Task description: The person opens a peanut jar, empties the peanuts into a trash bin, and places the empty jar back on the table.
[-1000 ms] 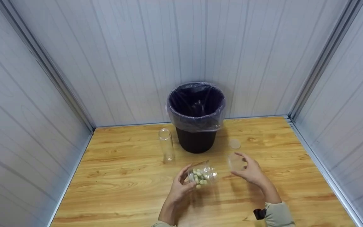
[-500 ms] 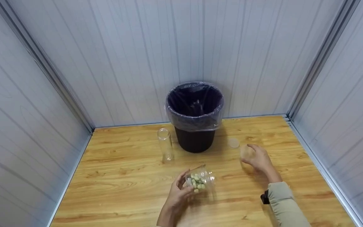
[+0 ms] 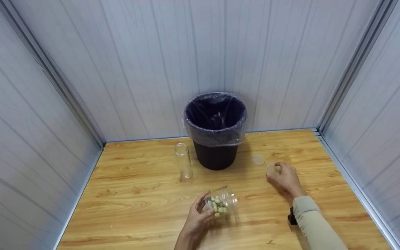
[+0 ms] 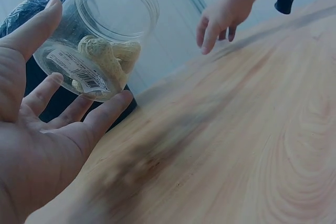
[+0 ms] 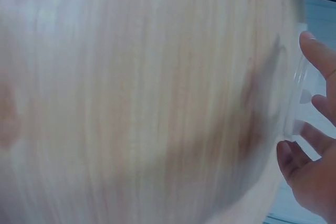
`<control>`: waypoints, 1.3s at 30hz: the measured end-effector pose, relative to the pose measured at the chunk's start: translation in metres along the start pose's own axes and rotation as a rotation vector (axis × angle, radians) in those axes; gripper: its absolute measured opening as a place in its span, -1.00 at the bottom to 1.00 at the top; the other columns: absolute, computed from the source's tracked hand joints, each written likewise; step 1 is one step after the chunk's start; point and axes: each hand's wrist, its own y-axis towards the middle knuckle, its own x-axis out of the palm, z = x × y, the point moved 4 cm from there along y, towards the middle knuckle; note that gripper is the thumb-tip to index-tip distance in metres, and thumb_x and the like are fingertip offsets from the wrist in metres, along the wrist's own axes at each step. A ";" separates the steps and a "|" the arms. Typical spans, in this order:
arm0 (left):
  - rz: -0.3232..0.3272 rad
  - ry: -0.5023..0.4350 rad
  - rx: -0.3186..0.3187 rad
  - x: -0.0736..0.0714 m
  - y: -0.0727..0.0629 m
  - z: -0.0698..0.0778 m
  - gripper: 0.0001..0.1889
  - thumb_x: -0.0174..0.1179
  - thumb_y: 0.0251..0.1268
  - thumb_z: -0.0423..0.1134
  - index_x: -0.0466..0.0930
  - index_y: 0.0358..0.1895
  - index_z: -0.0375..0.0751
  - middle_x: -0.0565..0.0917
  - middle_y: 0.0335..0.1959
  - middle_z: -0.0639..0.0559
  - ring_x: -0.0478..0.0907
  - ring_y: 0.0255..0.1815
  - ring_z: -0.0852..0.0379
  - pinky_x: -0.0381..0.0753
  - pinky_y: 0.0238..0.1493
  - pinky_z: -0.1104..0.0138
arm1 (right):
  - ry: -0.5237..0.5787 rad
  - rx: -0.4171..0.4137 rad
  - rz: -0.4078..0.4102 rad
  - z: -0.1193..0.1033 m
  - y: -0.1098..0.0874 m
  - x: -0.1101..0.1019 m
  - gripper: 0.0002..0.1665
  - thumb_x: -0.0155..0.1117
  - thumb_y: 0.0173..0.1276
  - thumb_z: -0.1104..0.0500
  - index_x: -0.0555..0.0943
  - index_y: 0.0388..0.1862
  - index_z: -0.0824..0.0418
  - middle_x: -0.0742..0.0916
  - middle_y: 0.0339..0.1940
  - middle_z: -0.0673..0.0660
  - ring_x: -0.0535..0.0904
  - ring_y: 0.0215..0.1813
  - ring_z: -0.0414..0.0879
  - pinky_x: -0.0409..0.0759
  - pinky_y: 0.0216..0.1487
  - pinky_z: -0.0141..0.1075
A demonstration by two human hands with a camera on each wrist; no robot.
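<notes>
I now have the right hand [image 3: 286, 177] well out to the right of the clear jar [image 3: 226, 199]; a second ago it was just beside the mouth, and the clear lid [image 3: 271, 169] has come away with it. Its thumb and fingers pinch the lid by the edge, spread fairly wide across it, low over the table [image 3: 134, 211], near the pale disc [image 3: 258, 159]. I cannot tell whether the lid already touches the wood. The left hand [image 3: 197, 217] holds the clear jar round its base end, tilted over with the mouth toward the right; it sits a little lower in my head view than before. The pale pieces [image 3: 217, 205] are inside, toward the base and lower side. For the work, I judge that the mouth is now unobstructed and the pieces are within reach, though any steeper tilt could spill them. The bin [image 3: 215, 156] and tall clear container [image 3: 184, 165] look unmoved.
</notes>
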 end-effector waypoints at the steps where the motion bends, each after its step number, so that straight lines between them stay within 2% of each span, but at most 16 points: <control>1: 0.001 0.001 -0.005 0.000 0.000 -0.001 -0.24 0.27 0.20 -0.45 0.13 0.46 -0.35 0.17 0.43 -0.30 0.48 0.12 -0.05 0.62 -0.06 0.23 | -0.006 0.015 -0.009 0.001 -0.001 0.001 -0.19 0.47 0.18 -0.07 0.44 0.25 0.39 0.55 0.14 0.42 0.40 0.14 0.38 0.41 0.08 0.23; 5: -0.001 0.000 -0.017 0.002 0.001 -0.002 -0.25 0.28 0.20 -0.43 0.15 0.45 -0.33 0.20 0.43 -0.25 0.47 0.14 -0.06 0.60 0.01 0.16 | 0.012 0.060 -0.035 0.005 -0.002 0.004 -0.06 0.49 0.14 -0.10 0.36 0.34 0.38 0.49 0.23 0.44 0.30 0.23 0.43 0.32 0.17 0.27; 9: -0.018 0.004 -0.005 0.004 0.002 0.000 -0.26 0.29 0.20 -0.43 0.16 0.45 -0.33 0.20 0.43 -0.25 0.44 0.17 -0.07 0.59 0.02 0.12 | -0.001 0.062 -0.015 0.005 -0.002 0.006 0.05 0.49 0.12 -0.14 0.27 0.40 0.40 0.43 0.29 0.47 0.24 0.27 0.46 0.25 0.21 0.29; 14: -0.020 -0.002 0.007 0.002 0.001 0.001 -0.25 0.27 0.21 -0.45 0.13 0.45 -0.35 0.16 0.44 -0.28 0.43 0.18 -0.08 0.60 0.00 0.16 | -0.062 0.087 0.107 0.002 -0.001 0.007 0.10 0.54 0.00 -0.23 0.34 0.36 0.34 0.41 0.27 0.46 0.28 0.22 0.41 0.25 0.21 0.27; 17: -0.008 -0.015 0.004 0.001 0.000 0.001 -0.24 0.27 0.20 -0.47 0.12 0.46 -0.37 0.15 0.45 -0.31 0.40 0.22 -0.10 0.59 0.03 0.15 | -0.038 0.115 0.207 -0.010 0.005 0.003 0.03 0.52 -0.02 -0.30 0.44 0.30 0.27 0.44 0.25 0.37 0.33 0.19 0.33 0.30 0.17 0.22; 19: -0.015 -0.022 0.006 0.002 0.000 0.001 -0.23 0.27 0.20 -0.48 0.10 0.46 -0.38 0.10 0.46 -0.32 0.32 0.29 -0.10 0.56 0.09 0.12 | 0.013 0.101 0.276 -0.023 0.011 -0.003 -0.07 0.48 0.04 -0.29 0.49 0.24 0.26 0.48 0.21 0.32 0.36 0.17 0.28 0.35 0.15 0.17; 22: -0.029 -0.026 0.001 0.004 -0.001 -0.001 -0.23 0.27 0.20 -0.47 0.11 0.46 -0.36 0.06 0.48 -0.32 0.25 0.34 -0.10 0.52 0.14 0.09 | 0.112 0.035 0.401 -0.049 0.020 -0.016 -0.29 0.44 0.17 -0.19 0.57 0.12 0.27 0.57 0.09 0.27 0.43 0.12 0.24 0.43 0.09 0.12; 26: -0.021 -0.019 -0.012 0.002 -0.004 -0.004 -0.23 0.27 0.19 -0.46 0.12 0.46 -0.34 0.09 0.47 -0.32 0.31 0.29 -0.11 0.55 0.09 0.10 | 0.211 -0.127 0.586 -0.093 0.029 -0.036 -0.59 0.38 0.30 0.04 0.65 -0.04 0.32 0.65 -0.08 0.25 0.52 0.03 0.20 0.47 0.05 0.06; 30: -0.012 -0.009 -0.020 0.000 -0.008 -0.007 -0.22 0.28 0.20 -0.45 0.09 0.47 -0.35 0.13 0.46 -0.30 0.36 0.25 -0.08 0.59 0.03 0.11 | 0.273 -0.293 0.737 -0.141 0.033 -0.053 -0.78 0.30 0.34 0.19 0.68 -0.13 0.32 0.68 -0.11 0.24 0.56 -0.03 0.13 0.51 -0.04 -0.02; 32: -0.011 -0.016 -0.021 0.000 -0.009 -0.008 -0.21 0.28 0.20 -0.45 0.09 0.47 -0.35 0.14 0.45 -0.29 0.38 0.23 -0.08 0.59 0.02 0.11 | 0.303 -0.363 0.776 -0.165 0.034 -0.060 -0.79 0.32 0.31 0.23 0.68 -0.12 0.31 0.67 -0.06 0.23 0.55 0.00 0.11 0.52 -0.05 -0.04; 35: -0.006 -0.030 -0.018 0.002 -0.009 -0.007 -0.21 0.29 0.18 -0.46 0.08 0.46 -0.36 0.15 0.45 -0.30 0.43 0.18 -0.09 0.60 0.02 0.11 | 0.347 -0.437 0.797 -0.198 0.035 -0.068 -0.71 0.41 0.22 0.22 0.68 -0.08 0.28 0.65 0.04 0.22 0.53 0.11 0.10 0.50 0.07 -0.05; 39: -0.001 -0.032 -0.006 0.004 -0.006 -0.005 -0.21 0.29 0.18 -0.46 0.09 0.46 -0.37 0.15 0.44 -0.31 0.45 0.15 -0.07 0.61 -0.01 0.15 | 0.372 -0.480 0.754 -0.235 0.036 -0.074 -0.59 0.52 0.13 0.14 0.68 -0.06 0.27 0.62 0.12 0.23 0.51 0.18 0.11 0.46 0.18 -0.04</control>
